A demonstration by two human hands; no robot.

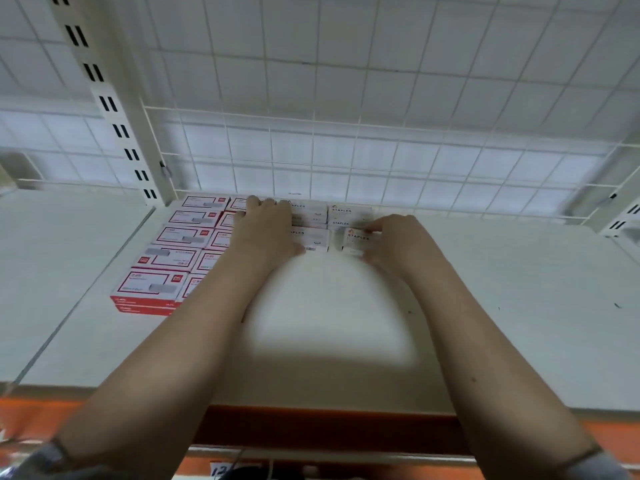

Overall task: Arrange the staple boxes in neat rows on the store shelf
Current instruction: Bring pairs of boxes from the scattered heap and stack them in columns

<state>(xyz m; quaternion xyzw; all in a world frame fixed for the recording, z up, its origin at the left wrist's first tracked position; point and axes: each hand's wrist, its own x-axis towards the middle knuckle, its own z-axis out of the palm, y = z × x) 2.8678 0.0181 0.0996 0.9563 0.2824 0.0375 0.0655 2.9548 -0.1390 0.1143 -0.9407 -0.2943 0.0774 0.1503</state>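
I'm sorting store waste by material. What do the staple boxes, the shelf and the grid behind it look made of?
Red-and-white staple boxes and white staple boxes: probably printed cardboard, with crisp folded edges and a barcode; the finish is too blurred to tell. Shelf: likely painted metal, smooth off-white with a dull sheen. Back grid: white-coated wire, thin crossing rods.

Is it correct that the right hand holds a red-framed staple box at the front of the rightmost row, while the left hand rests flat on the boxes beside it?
Not quite. In the head view the right hand pinches a plain white cardboard box printed STAPLES, not a red-framed one. The red-framed staple boxes lie in the left rows. The left hand does rest flat on the boxes.
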